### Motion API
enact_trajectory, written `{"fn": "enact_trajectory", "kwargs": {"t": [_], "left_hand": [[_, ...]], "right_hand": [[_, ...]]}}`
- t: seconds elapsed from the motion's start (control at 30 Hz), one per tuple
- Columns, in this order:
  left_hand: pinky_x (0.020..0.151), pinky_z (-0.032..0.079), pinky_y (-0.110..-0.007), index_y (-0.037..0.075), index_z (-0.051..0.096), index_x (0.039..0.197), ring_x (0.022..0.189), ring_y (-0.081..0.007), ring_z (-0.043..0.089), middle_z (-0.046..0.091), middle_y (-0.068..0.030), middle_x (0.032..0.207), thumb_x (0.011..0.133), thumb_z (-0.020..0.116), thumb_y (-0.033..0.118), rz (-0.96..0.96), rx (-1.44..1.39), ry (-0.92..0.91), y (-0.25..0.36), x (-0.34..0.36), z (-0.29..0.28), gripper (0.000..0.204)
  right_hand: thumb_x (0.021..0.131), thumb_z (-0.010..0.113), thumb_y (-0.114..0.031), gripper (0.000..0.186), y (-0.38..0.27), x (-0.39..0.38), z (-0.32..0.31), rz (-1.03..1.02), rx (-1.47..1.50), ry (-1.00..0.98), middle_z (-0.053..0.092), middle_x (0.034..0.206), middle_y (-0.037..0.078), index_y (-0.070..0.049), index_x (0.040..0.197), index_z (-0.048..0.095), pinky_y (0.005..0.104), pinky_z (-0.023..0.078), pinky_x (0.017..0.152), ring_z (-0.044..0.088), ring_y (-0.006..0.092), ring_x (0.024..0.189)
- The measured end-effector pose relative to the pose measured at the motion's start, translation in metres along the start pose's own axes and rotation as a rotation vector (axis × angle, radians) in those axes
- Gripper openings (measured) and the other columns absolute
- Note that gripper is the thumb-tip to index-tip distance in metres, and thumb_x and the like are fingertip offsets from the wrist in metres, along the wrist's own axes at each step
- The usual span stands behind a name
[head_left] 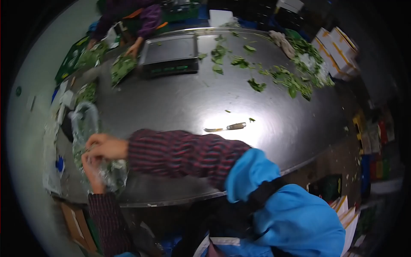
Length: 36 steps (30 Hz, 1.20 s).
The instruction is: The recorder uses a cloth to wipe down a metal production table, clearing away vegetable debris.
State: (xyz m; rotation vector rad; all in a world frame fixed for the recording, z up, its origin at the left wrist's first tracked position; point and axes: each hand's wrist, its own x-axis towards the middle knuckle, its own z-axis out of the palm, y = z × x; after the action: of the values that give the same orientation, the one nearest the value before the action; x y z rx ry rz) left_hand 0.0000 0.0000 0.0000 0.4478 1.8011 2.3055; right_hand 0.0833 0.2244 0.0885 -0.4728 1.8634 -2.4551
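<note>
Reference = digital scale point(169, 50) at the far edge of the steel table point(171, 100); sides are the worker's own

Right hand point(109, 147) and left hand point(91, 171) meet well left of the scale and on the near side; fingers of both bent in, gripping the plastic of a clear bag point(116, 179) with greens in it; exact finger contact is blurred

Right arm crosses the near side of the table, striped sleeve, blue cover above the elbow

More clear plastic point(85, 116) sits between those hands and the scale's left side; can't tell from here if it's the same bag

Co-worker left of the scale: purple sleeves point(150, 20), one hand point(133, 49) just beside the scale on a bag of leaves point(123, 68)

Knife point(226, 127) lies flat, nearer the worker than the scale and right of it, handle pointing right

Loose leafy stems point(282, 77) spread right of the scale; beige cloth point(282, 44) beside them

Taped white boxes point(337, 52) stand far right of the scale, past the table
</note>
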Motion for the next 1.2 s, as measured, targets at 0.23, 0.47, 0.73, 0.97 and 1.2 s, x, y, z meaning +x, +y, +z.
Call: {"fn": "enact_trajectory", "kwargs": {"t": [0.23, 0.47, 0.73, 0.97, 1.2], "left_hand": [[0.088, 0.04, -0.03, 0.003, 0.04, 0.126, 0.102, -0.0157, 0.046, 0.041, -0.0078, 0.125, 0.091, 0.052, 0.007, 0.267, 0.692, 0.133, 0.109, -0.047, 0.097, 0.037], [0.084, 0.042, -0.031, 0.001, 0.045, 0.116, 0.1, -0.0196, 0.046, 0.041, -0.0123, 0.121, 0.085, 0.052, -0.003, 0.682, 0.72, -0.03, 0.093, -0.094, 0.145, 0.032], [0.077, 0.043, -0.031, 0.001, 0.052, 0.104, 0.088, -0.0209, 0.051, 0.049, -0.012, 0.106, 0.08, 0.053, -0.006, 0.321, 0.527, -0.537, 0.021, -0.117, 0.251, 0.025], [0.078, 0.044, -0.034, 0.001, 0.056, 0.102, 0.089, -0.0265, 0.055, 0.055, -0.0132, 0.1, 0.076, 0.056, -0.005, 0.163, 0.561, -1.033, -0.035, -0.127, 0.38, 0.027], [0.106, 0.025, -0.047, -0.003, 0.037, 0.128, 0.128, -0.0424, 0.026, 0.029, -0.0265, 0.137, 0.07, 0.074, 0.009, 0.199, 1.029, -1.017, -0.17, -0.136, 0.528, 0.07]], "right_hand": [[0.07, 0.064, -0.013, 0.04, 0.024, -0.21, -0.195, 0.3, -1.261, 0.425, 0.057, 0.11, 0.017, -0.006, 0.109, 0.06, 0.0414, 0.038, 0.096, 0.048, 0.0344, 0.111], [0.072, 0.061, -0.011, 0.039, 0.048, -0.37, -0.234, 0.65, -1.576, 0.653, 0.055, 0.113, 0.012, -0.015, 0.111, 0.06, 0.0429, 0.043, 0.088, 0.049, 0.0283, 0.112], [0.072, 0.069, -0.025, 0.043, 0.08, -0.312, -0.188, 0.364, -1.279, 0.575, 0.059, 0.106, 0.014, -0.012, 0.112, 0.061, 0.0399, 0.047, 0.083, 0.055, 0.0309, 0.101], [0.073, 0.069, -0.019, 0.044, 0.019, -0.338, -0.235, 0.288, -1.278, 0.475, 0.05, 0.12, 0.013, -0.007, 0.114, 0.058, 0.0411, 0.044, 0.089, 0.049, 0.0301, 0.11], [0.07, 0.067, -0.012, 0.044, -0.061, -0.487, -0.457, 0.428, -1.396, 0.964, 0.045, 0.126, 0.016, -0.009, 0.113, 0.058, 0.0413, 0.042, 0.094, 0.046, 0.0315, 0.115]]}}
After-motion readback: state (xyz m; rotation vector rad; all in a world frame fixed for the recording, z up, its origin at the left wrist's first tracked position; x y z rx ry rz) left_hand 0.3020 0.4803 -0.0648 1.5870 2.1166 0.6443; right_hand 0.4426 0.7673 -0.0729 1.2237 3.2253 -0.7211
